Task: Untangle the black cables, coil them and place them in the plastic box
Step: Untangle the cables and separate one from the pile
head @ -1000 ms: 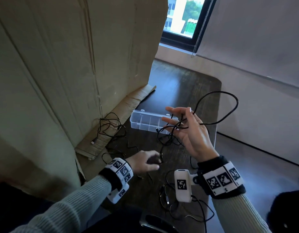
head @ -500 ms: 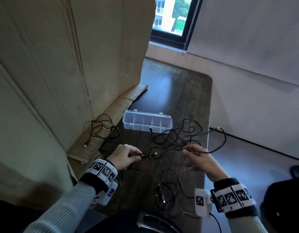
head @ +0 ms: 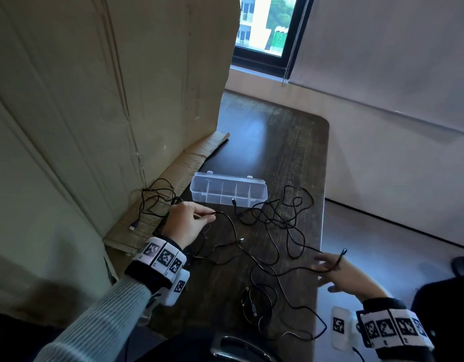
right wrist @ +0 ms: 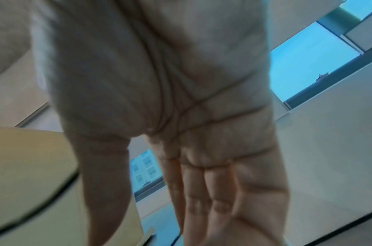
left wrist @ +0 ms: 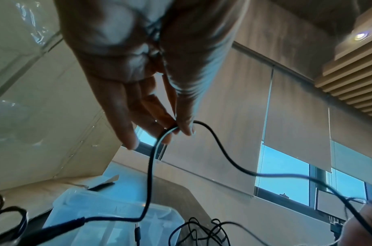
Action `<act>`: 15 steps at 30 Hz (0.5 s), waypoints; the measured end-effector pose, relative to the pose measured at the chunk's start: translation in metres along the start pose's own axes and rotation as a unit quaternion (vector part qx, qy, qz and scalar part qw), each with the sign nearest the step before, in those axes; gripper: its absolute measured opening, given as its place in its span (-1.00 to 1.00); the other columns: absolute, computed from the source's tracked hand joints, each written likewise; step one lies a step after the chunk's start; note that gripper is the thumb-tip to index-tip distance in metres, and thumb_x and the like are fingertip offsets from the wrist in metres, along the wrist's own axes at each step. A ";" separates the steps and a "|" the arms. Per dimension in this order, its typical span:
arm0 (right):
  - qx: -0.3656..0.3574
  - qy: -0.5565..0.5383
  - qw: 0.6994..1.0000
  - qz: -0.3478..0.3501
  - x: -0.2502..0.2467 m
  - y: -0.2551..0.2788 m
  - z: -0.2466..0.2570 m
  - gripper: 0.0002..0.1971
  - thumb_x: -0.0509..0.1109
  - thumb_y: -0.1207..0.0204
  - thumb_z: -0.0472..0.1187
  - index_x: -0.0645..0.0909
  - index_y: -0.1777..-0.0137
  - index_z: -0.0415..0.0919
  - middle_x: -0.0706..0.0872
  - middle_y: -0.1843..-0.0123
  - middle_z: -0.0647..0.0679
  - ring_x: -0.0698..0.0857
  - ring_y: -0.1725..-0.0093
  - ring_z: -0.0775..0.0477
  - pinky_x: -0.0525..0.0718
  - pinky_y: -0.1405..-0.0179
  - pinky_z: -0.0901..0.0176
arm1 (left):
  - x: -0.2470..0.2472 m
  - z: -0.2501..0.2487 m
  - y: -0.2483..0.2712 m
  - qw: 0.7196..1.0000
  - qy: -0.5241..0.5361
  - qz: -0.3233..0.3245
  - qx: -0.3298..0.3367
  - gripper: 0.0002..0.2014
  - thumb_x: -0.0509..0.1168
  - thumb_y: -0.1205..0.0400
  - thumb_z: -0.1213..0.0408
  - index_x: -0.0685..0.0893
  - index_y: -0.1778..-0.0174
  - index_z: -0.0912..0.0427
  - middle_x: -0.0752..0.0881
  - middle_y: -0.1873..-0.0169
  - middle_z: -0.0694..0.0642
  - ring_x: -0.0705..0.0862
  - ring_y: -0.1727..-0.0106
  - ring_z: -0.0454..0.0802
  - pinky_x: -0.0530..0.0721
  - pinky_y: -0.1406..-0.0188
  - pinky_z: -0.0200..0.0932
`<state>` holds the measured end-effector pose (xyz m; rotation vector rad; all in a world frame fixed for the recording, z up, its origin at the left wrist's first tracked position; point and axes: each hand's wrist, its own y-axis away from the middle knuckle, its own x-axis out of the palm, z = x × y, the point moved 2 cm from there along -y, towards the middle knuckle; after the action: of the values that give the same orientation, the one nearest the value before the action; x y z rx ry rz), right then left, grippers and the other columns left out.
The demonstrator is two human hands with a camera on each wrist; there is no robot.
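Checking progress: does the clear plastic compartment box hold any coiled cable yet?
No, the clear plastic compartment box is empty; the black cables lie loose on the table.

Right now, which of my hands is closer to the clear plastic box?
Left. Your left hand sits just in front of the plastic box, pinching a black cable. Your right hand is well back at the table's near right edge.

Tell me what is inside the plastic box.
The plastic box shows only empty divided compartments; no cable lies inside. One plug end rests against its near wall, outside.

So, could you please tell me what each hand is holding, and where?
The left hand pinches a black cable along its length; the right hand holds it near its plug end.
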<state>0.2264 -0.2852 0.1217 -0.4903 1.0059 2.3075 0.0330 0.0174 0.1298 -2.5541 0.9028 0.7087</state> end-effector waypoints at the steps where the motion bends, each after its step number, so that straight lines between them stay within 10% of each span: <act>1: -0.004 0.023 1.000 0.003 -0.005 0.002 -0.003 -0.75 0.34 -0.63 -0.26 0.52 -0.28 -0.16 0.78 0.00 -0.05 0.79 0.08 -0.12 0.62 0.34 0.24 | -0.002 -0.002 0.000 1.000 0.000 -0.004 0.009 -0.87 0.57 -0.42 0.31 0.86 0.14 0.11 0.81 0.26 -0.04 0.64 0.32 -0.40 0.47 0.24 -0.68; 5: -0.045 0.113 0.992 0.034 -0.014 0.021 0.005 -0.79 0.32 -0.65 -0.14 0.71 0.03 -0.28 0.84 0.14 -0.14 0.82 0.22 -0.04 0.66 0.24 0.23 | -0.007 -0.014 0.000 0.997 0.008 0.010 0.077 -0.87 0.56 -0.43 0.27 0.86 0.13 0.04 0.81 0.22 -0.06 0.70 0.22 -0.28 0.47 0.10 -0.64; 8: -0.163 0.156 0.969 -0.103 -0.009 0.024 0.032 -0.83 0.41 -0.58 -0.11 0.74 0.23 -0.07 0.83 0.26 0.03 0.78 0.24 0.08 0.73 0.08 0.14 | -0.005 -0.034 0.006 0.987 0.031 0.060 0.146 -0.83 0.56 -0.42 0.29 0.86 0.09 0.02 0.79 0.21 -0.05 0.71 0.09 -0.21 0.56 0.05 -0.53; 12: -0.310 0.050 0.943 -0.109 0.032 0.023 0.082 -0.72 0.39 -0.58 -0.01 0.65 -0.28 0.09 0.71 -0.20 0.27 0.67 -0.16 0.30 0.60 -0.16 0.32 | 0.008 -0.063 0.014 0.964 0.079 0.138 0.214 -0.80 0.55 -0.42 0.32 0.85 0.05 0.06 0.76 0.20 -0.07 0.72 0.12 -0.19 0.66 0.05 -0.39; 15: -0.324 0.060 0.942 -0.069 0.059 0.018 0.103 -0.81 0.30 -0.66 -0.09 0.66 0.15 0.16 0.73 0.27 0.29 0.65 0.23 0.32 0.58 0.12 0.29 | 0.017 -0.071 0.011 0.956 0.103 0.153 0.229 -0.83 0.53 -0.45 0.31 0.85 0.05 0.09 0.76 0.20 -0.06 0.71 0.16 -0.20 0.62 0.09 -0.41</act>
<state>0.1592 -0.1968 0.1665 -0.9352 0.2149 2.4658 0.0614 -0.0320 0.1769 -2.1191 1.3722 0.2638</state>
